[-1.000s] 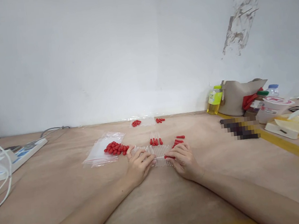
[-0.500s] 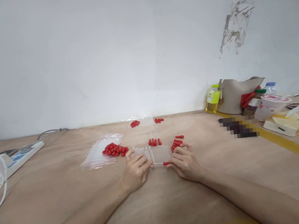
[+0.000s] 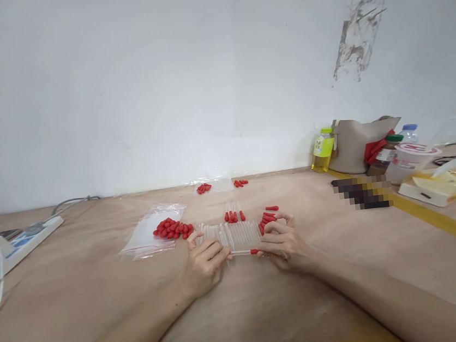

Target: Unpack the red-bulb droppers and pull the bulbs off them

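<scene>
Between my hands lies a clear dropper tube (image 3: pixel 241 253), held level, with a red rubber bulb (image 3: pixel 254 251) on its right end. My left hand (image 3: pixel 208 264) is closed on the tube's left end. My right hand (image 3: pixel 286 246) pinches the bulb, hiding part of it. Just behind, a row of loose clear tubes (image 3: pixel 237 236) lies side by side. Red bulbs (image 3: pixel 268 218) lie by my right fingers, and a larger heap of red bulbs (image 3: pixel 171 228) is beyond my left hand. Several droppers with red bulbs (image 3: pixel 233 217) lie behind the row.
Clear plastic bags (image 3: pixel 144 232) lie under the left heap. Against the wall is another bag (image 3: pixel 221 185) with red-bulbed droppers. A power strip (image 3: pixel 34 242) is at left. At right stand a yellow-capped bottle (image 3: pixel 322 152), a grey bag (image 3: pixel 351 148), a tub (image 3: pixel 412 161) and a tissue pack (image 3: pixel 439 188).
The view has shifted slightly. Both hands keep hold of the tube and bulb at the same spot, and a little more of the space between my hands shows.
</scene>
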Tool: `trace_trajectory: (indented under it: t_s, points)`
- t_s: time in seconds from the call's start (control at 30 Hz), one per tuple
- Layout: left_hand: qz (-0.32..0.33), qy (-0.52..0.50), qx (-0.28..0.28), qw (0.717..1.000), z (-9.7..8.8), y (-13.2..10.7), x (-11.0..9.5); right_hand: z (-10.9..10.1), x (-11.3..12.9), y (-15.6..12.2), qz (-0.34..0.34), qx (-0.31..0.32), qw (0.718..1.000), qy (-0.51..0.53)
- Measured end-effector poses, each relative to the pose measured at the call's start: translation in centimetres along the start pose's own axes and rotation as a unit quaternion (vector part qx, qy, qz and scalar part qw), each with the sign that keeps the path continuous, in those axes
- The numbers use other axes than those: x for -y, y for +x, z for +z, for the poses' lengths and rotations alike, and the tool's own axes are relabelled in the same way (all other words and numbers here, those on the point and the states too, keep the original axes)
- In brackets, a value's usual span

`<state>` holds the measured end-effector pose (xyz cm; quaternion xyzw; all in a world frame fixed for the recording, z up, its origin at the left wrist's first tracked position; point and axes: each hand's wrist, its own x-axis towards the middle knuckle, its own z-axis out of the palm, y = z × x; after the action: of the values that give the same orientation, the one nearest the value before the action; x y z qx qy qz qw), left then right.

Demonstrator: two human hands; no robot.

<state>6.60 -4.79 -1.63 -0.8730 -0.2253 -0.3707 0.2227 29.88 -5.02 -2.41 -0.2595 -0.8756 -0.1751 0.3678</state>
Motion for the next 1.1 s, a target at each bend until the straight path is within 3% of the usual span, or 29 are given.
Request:
trace_trajectory:
  t_s: [0.1, 0.17, 0.23, 0.27, 0.33, 0.4, 0.53, 0.67, 0.83, 1.1]
  points:
    - [-0.007, 0.008, -0.003, 1.0, -0.4, -0.5, 1.1, -0.2, -0.9, -0.5, 0.003, -0.013, 1.0, 0.013]
    - [-0.052, 0.024, -0.016, 0.998, -0.8, -1.1, 2.6, -0.5, -2.4, -1.1, 0.056, -0.043, 0.997, 0.018]
    - [-0.123, 0.046, -0.021, 0.991, -1.2, -1.7, 4.4, -0.7, -4.4, -1.6, 0.198, -0.108, 0.974, 0.024]
    - [-0.146, 0.044, -0.014, 0.988, -1.4, -1.9, 5.2, -0.7, -5.4, -1.9, 0.283, -0.153, 0.946, 0.043]
    - [-0.167, 0.028, -0.002, 0.986, -1.2, -2.1, 6.0, -0.5, -6.9, -2.2, 0.375, -0.206, 0.9, 0.081]
    - [-0.17, 0.003, 0.002, 0.985, -0.5, -1.9, 5.9, 0.0, -7.9, -2.3, 0.417, -0.206, 0.879, 0.104]
    - [-0.164, -0.032, 0.006, 0.986, 1.2, -1.0, 4.3, 0.7, -9.2, -2.2, 0.494, -0.139, 0.851, 0.111]
    - [-0.145, -0.038, 0.028, 0.988, 2.0, -0.1, 3.2, 0.9, -11.4, -1.4, 0.534, -0.112, 0.832, 0.101]
    - [-0.147, -0.07, 0.046, 0.986, 2.6, -0.3, 3.3, 1.9, -13.7, -0.5, 0.565, -0.103, 0.812, 0.105]
    - [-0.148, -0.094, 0.095, 0.98, 2.9, -0.8, 3.1, 4.7, -13.5, -1.2, 0.55, -0.064, 0.804, 0.218]
